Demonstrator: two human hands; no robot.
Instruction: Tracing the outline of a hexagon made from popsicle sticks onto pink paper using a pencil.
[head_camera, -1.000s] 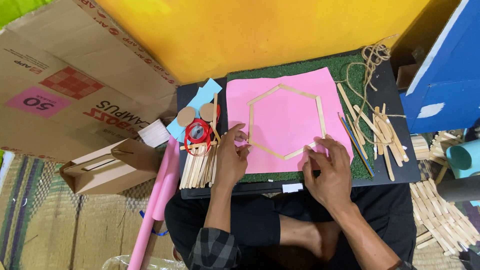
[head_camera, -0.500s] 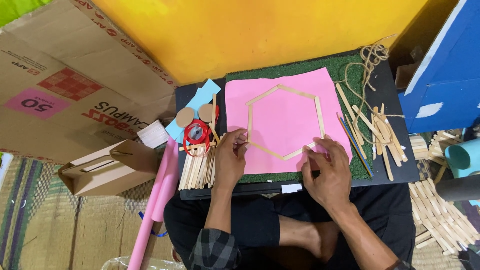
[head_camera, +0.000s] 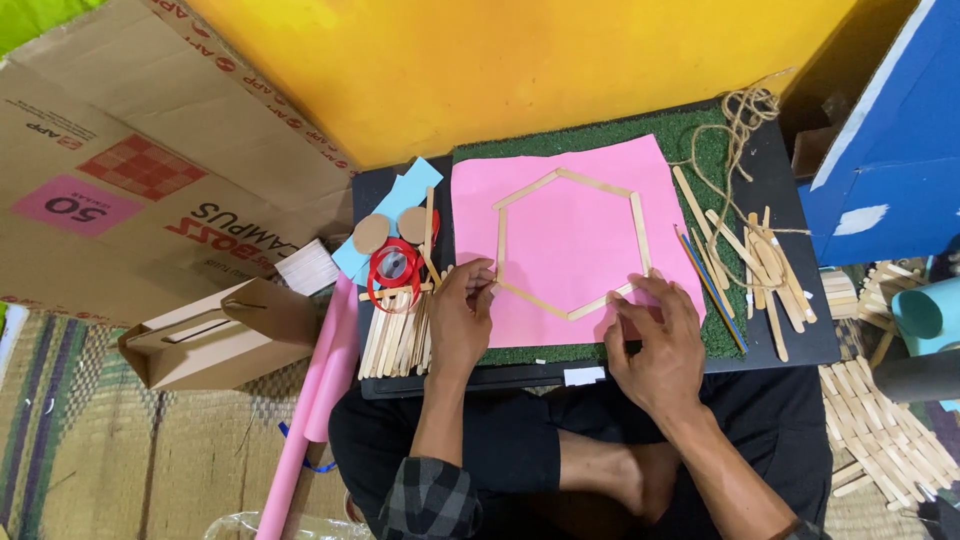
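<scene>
A hexagon outline of pale wooden craft sticks lies flat on a pink sheet of paper, six sticks laid end to end with the middle left bare. The sheet rests on a green turf-like mat on the dark worktop, its lower corners hidden under the hands. The left hand has its fingertips on the hexagon's lower left corner, where two sticks meet. The right hand lies palm down over the lower right corner, fingers spread and touching the stick ends there.
</scene>
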